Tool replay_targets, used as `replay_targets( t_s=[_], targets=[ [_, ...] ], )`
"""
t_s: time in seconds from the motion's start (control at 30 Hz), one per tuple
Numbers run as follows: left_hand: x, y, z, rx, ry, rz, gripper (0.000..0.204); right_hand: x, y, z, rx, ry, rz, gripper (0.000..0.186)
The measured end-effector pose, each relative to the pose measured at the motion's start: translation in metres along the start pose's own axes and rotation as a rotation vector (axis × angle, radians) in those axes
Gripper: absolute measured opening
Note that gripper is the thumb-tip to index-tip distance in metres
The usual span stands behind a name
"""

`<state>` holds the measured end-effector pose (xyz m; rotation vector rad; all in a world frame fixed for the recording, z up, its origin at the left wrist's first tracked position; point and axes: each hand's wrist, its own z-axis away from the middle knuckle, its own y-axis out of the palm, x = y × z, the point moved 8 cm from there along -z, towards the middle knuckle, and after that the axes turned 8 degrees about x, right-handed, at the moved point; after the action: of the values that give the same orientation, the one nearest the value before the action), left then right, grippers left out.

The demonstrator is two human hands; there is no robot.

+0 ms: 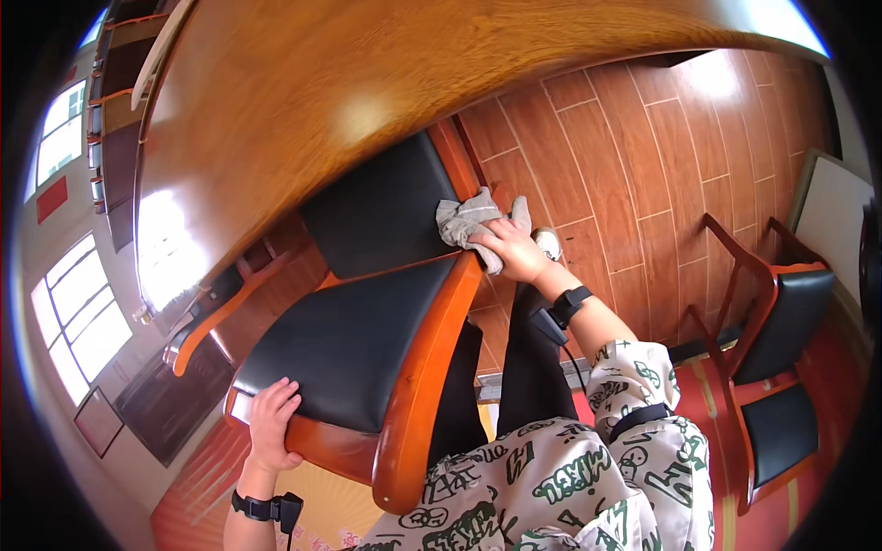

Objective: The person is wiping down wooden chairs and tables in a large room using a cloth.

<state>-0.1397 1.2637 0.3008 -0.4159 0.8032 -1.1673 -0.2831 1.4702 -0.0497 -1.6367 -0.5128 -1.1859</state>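
Observation:
A wooden chair with a black padded backrest and a black seat stands in front of me, its seat partly beneath a table. My left hand grips the top rail of the backrest, fingers on the front and thumb around the wood. Bunched under my right hand is a grey cloth, pressed against the right side of the seat near the wooden frame. The fingers of that hand are partly folded into the cloth.
A large glossy wooden table curves across the far side. Another black-padded wooden chair stands at the right on red carpet. Brown floor tiles stretch beyond my right hand. A further chair's wooden armrest shows at the left.

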Motion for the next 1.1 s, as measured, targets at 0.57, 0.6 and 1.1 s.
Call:
replay_targets(
  t_s=[0.57, 0.6, 1.1],
  targets=[
    [-0.048, 0.205, 0.072, 0.119, 0.118, -0.013, 0.081, -0.034, -0.042, 0.049, -0.195, 0.461, -0.582, 0.051],
    [-0.048, 0.216, 0.078, 0.114, 0.122, 0.002, 0.081, -0.037, -0.06, 0.033, -0.303, 0.455, -0.585, 0.053],
    [-0.06, 0.26, 0.105, 0.059, 0.146, 0.006, 0.042, 0.006, -0.094, -0.163, -0.54, 0.498, 0.203, 0.063]
  ],
)
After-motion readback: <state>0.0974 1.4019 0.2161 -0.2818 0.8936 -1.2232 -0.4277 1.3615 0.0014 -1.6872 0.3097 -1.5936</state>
